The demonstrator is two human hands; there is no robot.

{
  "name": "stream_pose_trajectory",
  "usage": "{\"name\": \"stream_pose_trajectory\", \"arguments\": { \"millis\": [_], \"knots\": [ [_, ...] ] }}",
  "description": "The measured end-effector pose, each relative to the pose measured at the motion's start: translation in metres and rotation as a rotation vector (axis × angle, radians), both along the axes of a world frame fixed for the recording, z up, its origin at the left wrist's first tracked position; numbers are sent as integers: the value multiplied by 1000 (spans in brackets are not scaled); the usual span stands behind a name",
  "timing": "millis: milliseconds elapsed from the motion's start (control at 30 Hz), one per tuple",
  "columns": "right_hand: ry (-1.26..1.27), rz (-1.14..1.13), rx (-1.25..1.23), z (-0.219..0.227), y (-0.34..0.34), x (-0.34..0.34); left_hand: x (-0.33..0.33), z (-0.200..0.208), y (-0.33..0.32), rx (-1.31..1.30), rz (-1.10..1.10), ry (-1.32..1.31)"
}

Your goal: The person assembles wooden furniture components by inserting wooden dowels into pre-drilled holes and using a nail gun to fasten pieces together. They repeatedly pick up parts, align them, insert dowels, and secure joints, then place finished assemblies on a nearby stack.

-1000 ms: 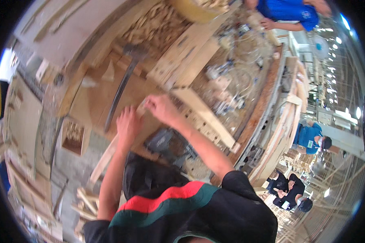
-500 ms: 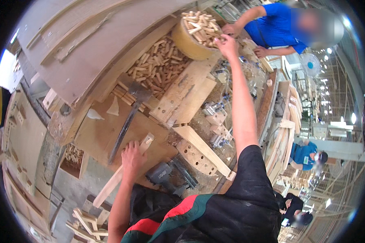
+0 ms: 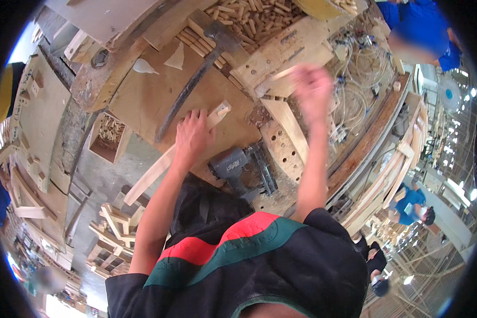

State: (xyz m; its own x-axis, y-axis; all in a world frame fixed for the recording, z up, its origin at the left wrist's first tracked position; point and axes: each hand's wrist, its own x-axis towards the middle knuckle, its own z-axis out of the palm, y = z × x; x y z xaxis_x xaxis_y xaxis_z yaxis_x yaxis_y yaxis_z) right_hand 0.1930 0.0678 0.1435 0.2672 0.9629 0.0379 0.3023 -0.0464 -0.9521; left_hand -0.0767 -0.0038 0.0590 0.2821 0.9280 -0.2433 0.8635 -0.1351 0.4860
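My left hand point(image 3: 193, 132) is closed over a long, pale wooden bar point(image 3: 151, 176), near its far end. That end lies over the brown board on the bench, and the other end sticks out past the bench edge. A small peg or hole shows at the bar's far end, too small to tell which. My right hand point(image 3: 314, 91) is smeared by motion above the bench, with a short wooden dowel point(image 3: 283, 73) poking out from its fingers. A hammer point(image 3: 188, 87) lies on the bench just beyond my left hand.
Loose dowels point(image 3: 257, 18) fill a bin at the back, beside a yellow bucket point(image 3: 318, 7). A dark clamp or vise point(image 3: 236, 167) sits at the near bench edge. Clear hoses point(image 3: 358, 79) tangle on the right. A person in blue point(image 3: 418, 32) stands across the bench.
My right hand has come back from the bucket of dowels toward me, bringing a dowel. The left hand still holds the bar. The whole view has shifted, so the bench sits higher.
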Motion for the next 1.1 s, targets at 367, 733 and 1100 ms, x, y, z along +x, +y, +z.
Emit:
{"name": "stream_pose_trajectory", "arguments": {
  "millis": [367,733,1100],
  "knots": [
    [-22,-89,-165,-122,-68,-86,5,-15,-1,117,-81,164],
    [-309,229,19,-111,-49,-80,0,-24,-2,173,-96,144],
    [-255,241,-61,-96,-57,-82,-2,-8,-4,52,-46,85]
  ]
}}
